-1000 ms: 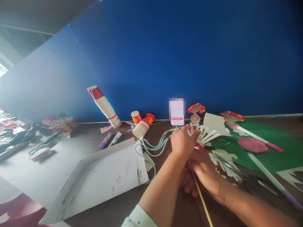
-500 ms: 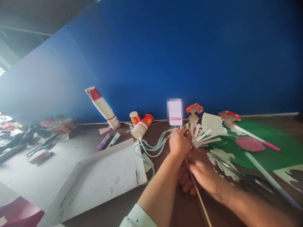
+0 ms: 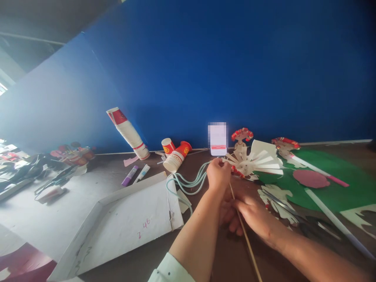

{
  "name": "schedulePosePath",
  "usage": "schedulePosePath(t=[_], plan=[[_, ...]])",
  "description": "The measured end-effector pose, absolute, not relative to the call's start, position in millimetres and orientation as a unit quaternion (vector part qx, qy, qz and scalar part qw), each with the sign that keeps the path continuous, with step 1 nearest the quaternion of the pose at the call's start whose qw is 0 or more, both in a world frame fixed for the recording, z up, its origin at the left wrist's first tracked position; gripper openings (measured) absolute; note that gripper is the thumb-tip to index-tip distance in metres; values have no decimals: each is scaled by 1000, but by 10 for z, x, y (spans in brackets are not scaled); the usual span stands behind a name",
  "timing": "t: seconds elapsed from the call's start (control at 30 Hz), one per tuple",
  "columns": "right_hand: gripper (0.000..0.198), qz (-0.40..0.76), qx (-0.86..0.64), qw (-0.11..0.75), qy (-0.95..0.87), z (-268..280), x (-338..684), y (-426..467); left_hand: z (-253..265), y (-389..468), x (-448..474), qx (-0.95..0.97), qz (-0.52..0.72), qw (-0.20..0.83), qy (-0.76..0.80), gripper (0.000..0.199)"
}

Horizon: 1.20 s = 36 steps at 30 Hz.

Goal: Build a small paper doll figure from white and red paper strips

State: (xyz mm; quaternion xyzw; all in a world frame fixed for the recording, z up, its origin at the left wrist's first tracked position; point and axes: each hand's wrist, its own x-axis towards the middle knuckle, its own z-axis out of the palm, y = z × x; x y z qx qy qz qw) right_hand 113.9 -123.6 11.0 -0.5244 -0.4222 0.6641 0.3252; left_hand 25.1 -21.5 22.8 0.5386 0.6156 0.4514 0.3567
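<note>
Your bare left forearm (image 3: pixel 195 235) runs up from the near edge, wrist almost straight, to your left hand (image 3: pixel 217 174), its thumb and fingertips drawn together in a pinch. Your bare right forearm (image 3: pixel 308 250) slants in from the near right. Your right hand (image 3: pixel 249 215) sits nearer, thumb pointing left, fingers curled beneath.

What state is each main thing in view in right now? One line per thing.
Stick: held, slanting
Cut paper: strips fanned out
Left hand: fingers bent beside the cut paper; contents unclear
Right hand: closed on the stick
Phone: upright, screen lit
Tall cup stack: nested, leaning
Short cup stack: nested, tipped over
Box: open side up
Scissors: lying flat, partly across a paper cutout
Purple tube: lying flat
</note>
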Motion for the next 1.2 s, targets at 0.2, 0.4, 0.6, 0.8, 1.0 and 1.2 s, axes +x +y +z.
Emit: schedulePosePath(t=[0.2, 0.4, 0.6, 0.8, 1.0, 1.2], plan=[[32, 639, -524, 365, -429, 79, 1175, -1166, 147, -145, 203, 443, 446, 532, 567, 14], [32, 597, -533, 407, -441, 102, 1261, -1099, 167, -163, 135, 415, 398, 609, 545, 20], [33, 615, -515, 432, -413, 93, 1283, -1017, 154, -149, 79, 394, 411, 641, 515, 13], [20, 630, -497, 472, -364, 80, 1181, -980, 206, -143, 14, 407, 384, 650, 514, 14], [12, 664, -482, 501, -276, 62, 1149, -907, 196, -115, -35, 435, 352, 648, 517, 11], [17, 702, -429, 529, -209, 108, 1184, -852, 163, -109, -35, 432, 363, 663, 492, 6]])
